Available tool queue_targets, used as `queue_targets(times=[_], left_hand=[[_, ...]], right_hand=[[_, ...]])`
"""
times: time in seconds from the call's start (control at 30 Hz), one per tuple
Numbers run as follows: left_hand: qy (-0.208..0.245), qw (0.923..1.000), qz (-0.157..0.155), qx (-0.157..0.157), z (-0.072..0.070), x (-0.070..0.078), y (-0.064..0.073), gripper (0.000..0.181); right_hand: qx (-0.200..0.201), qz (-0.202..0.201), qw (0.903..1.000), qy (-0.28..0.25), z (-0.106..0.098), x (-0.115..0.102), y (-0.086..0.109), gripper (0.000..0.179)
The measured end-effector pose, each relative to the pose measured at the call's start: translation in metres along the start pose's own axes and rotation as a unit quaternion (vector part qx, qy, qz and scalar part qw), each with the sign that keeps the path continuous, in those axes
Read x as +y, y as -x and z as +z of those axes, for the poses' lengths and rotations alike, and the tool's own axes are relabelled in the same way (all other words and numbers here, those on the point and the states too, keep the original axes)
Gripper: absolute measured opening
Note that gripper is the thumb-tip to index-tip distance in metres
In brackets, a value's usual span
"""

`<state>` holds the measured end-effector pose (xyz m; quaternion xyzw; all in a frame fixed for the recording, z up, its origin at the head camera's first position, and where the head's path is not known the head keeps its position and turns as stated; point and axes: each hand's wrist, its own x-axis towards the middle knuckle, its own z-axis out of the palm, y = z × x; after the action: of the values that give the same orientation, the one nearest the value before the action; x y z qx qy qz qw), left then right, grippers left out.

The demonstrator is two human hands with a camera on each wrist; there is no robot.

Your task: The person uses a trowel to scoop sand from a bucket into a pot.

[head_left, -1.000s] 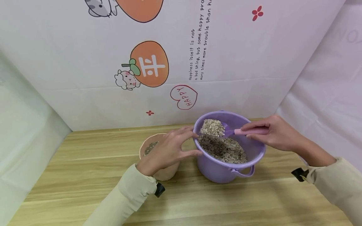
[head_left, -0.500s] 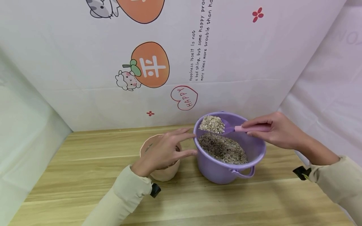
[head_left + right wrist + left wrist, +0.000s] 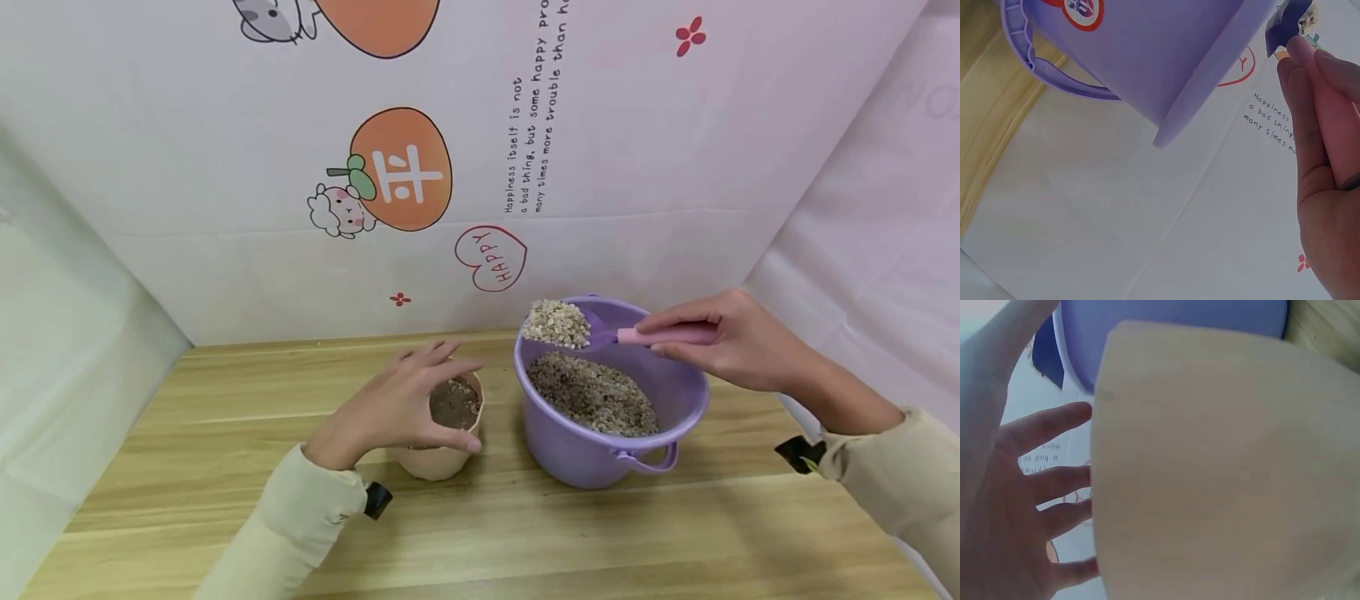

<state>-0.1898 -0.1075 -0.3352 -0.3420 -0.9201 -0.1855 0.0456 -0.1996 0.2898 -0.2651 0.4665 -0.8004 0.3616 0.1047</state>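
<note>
My right hand point(image 3: 731, 342) grips the pink handle of a small purple shovel point(image 3: 600, 333), seen also in the right wrist view as a pink handle point(image 3: 1329, 112) in my fingers. Pale gravel point(image 3: 557, 323) is heaped on its blade, over the far left rim of a purple bucket point(image 3: 585, 457). More gravel point(image 3: 592, 396) lies inside the bucket. Over a beige pot point(image 3: 435, 463) on the left, my left hand point(image 3: 397, 408) spreads its fingers above the rim, holding nothing. Dark soil-like material point(image 3: 454, 404) shows in the pot, whose wall point(image 3: 1222, 462) fills much of the left wrist view.
Both containers stand on a wood-grain table point(image 3: 540, 533), with a gap between them. A white printed sheet point(image 3: 600, 150) rises behind the table, close behind the bucket. White cloth point(image 3: 862, 250) hangs at the right side. The bucket's handle point(image 3: 660, 460) hangs down at its front.
My left hand has moved left from the bucket's rim to over the pot. The loaded shovel has risen slightly and shifted left, from inside the bucket to its rim.
</note>
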Motion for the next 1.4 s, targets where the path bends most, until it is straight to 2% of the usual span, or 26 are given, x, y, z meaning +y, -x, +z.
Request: queue_targets(times=[0.23, 0.47, 0.57, 0.73, 0.87, 1.07, 1.4], left_hand=[[0.002, 1.0, 0.001, 0.007, -0.004, -0.013, 0.014, 0.086], [-0.006, 0.9982, -0.055, -0.026, -0.012, -0.024, 0.034, 0.1], [-0.004, 0.9976, -0.062, -0.03, -0.013, -0.029, 0.041, 0.101], [0.001, 0.9984, -0.054, -0.017, -0.016, -0.036, 0.049, 0.101], [0.012, 0.9979, -0.063, -0.01, -0.018, -0.04, 0.054, 0.099], [0.041, 0.9965, -0.072, 0.009, -0.019, -0.046, 0.058, 0.086], [0.073, 0.9949, -0.061, 0.034, -0.016, -0.054, 0.059, 0.069]], right_hand=[[-0.003, 0.012, 0.9999, 0.009, 0.003, -0.007, -0.006, 0.041], [-0.008, 0.011, 0.9999, 0.0, 0.005, -0.01, -0.012, 0.04], [-0.009, 0.0, 1.0, -0.001, 0.007, -0.01, -0.015, 0.042], [-0.011, -0.009, 0.9999, 0.003, 0.009, -0.011, -0.02, 0.04], [-0.015, -0.01, 0.9998, 0.006, 0.01, -0.013, -0.023, 0.039], [-0.019, -0.022, 0.9994, 0.02, 0.011, -0.016, -0.029, 0.04], [-0.013, -0.041, 0.997, 0.065, 0.021, -0.02, -0.04, 0.038]])
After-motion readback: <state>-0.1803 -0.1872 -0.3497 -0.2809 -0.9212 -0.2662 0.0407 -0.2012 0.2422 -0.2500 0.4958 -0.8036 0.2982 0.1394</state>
